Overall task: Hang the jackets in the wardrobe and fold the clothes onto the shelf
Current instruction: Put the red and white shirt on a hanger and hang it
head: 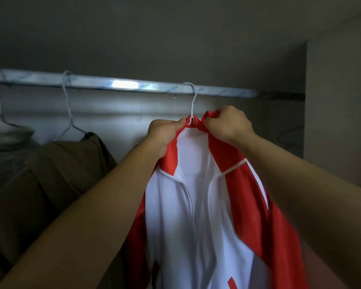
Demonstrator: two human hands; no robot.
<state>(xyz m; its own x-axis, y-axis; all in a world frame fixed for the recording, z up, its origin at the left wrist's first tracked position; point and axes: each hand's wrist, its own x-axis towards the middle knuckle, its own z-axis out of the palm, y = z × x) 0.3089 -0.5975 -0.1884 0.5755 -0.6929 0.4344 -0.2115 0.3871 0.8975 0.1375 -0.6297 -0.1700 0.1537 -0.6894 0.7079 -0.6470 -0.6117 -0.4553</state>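
Note:
A red and white jacket (pixel 198 205) hangs from a thin white wire hanger (pixel 193 101) hooked over the wardrobe's metal rail (pixel 123 84). My left hand (pixel 165 134) pinches the left side of the red collar just beside the hanger's neck. On the other side, my right hand (pixel 227 122) grips the bunched right part of the collar. The jacket's front is open and its white lining shows. The hanger's shoulders are hidden inside the jacket.
An olive-brown jacket (pixel 50 184) hangs on another wire hanger (pixel 69 109) to the left. A grey hooded garment (pixel 6 138) hangs at the far left. The wardrobe's side wall (pixel 338 111) stands at the right, its top panel above.

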